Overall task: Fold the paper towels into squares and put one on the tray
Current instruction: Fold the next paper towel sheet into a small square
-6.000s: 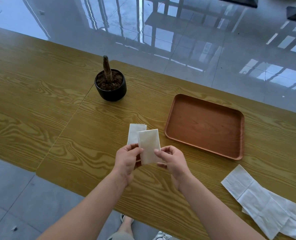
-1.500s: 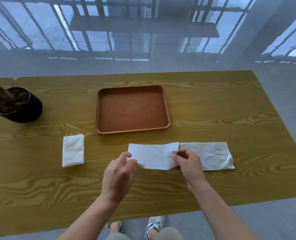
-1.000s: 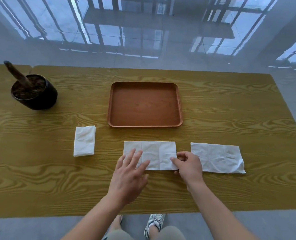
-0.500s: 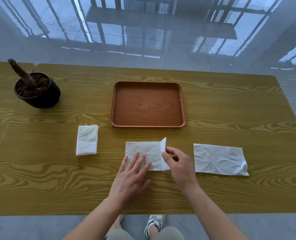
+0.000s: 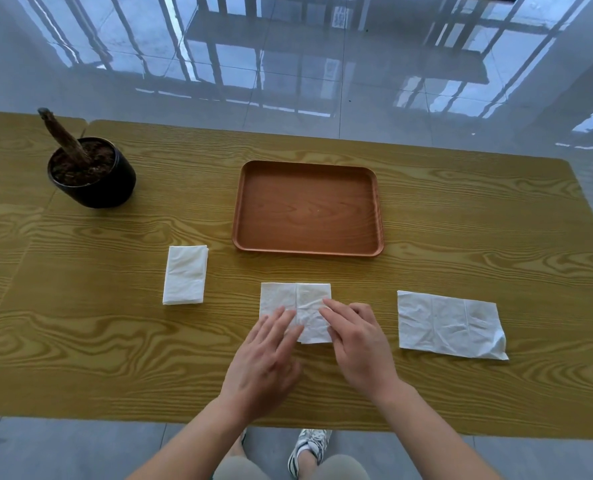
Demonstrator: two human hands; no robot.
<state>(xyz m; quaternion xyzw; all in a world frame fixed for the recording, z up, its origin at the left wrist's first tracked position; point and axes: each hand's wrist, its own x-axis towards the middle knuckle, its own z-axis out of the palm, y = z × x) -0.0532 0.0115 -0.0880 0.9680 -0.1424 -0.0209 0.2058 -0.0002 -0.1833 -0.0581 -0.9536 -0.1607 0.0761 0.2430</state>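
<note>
A white paper towel (image 5: 293, 299) lies folded over on the table just in front of the brown tray (image 5: 307, 251), which has nothing in it. My left hand (image 5: 265, 362) rests flat on the towel's near left part, fingers spread. My right hand (image 5: 359, 344) presses flat on its right side, fingers extended. Their palms hide the towel's near edge. A folded towel (image 5: 185, 274) lies to the left. A long, creased towel (image 5: 449, 323) lies flat to the right.
A black pot (image 5: 92, 174) with soil and a bare stump stands at the back left of the wooden table (image 5: 461, 230). The table's near edge runs just below my wrists, and my shoes show beneath it on the grey floor.
My right hand has brought the middle towel's right end over to the left and laid it down, shortening the towel. Both hands now press flat on it.
</note>
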